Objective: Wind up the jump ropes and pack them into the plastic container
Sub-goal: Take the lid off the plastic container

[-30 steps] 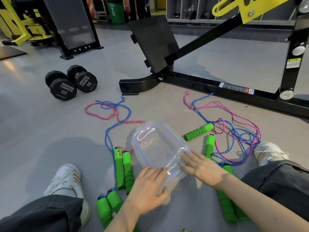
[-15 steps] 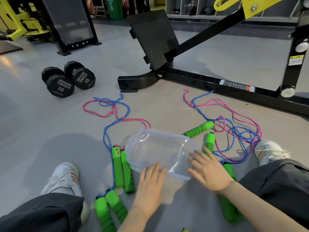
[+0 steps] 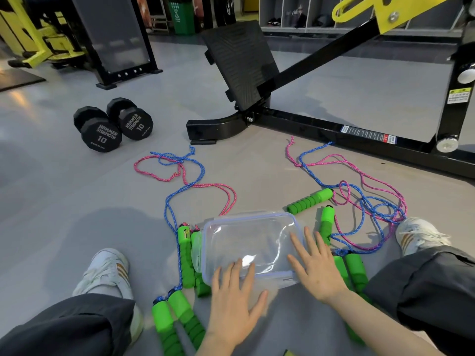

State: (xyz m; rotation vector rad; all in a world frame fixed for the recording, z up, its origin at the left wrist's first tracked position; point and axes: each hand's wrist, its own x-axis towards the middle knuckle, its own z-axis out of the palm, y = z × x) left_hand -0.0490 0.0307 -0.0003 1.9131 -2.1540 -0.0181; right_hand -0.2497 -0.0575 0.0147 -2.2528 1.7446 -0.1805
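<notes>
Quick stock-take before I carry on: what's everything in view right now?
plastic container: one, clear with blue rim, on floor centre, no rope in it
jump ropes: four judging by handles, green handles, pink and blue cords, unwound left and right of container
dumbbells: two, black, marked 10, far left
gym machine: one, black with yellow arm, behind
bin: one, green, at back
shoes: two, white, either side
left hand: flat on container's near rim
right hand: flat on container's right edge
</notes>
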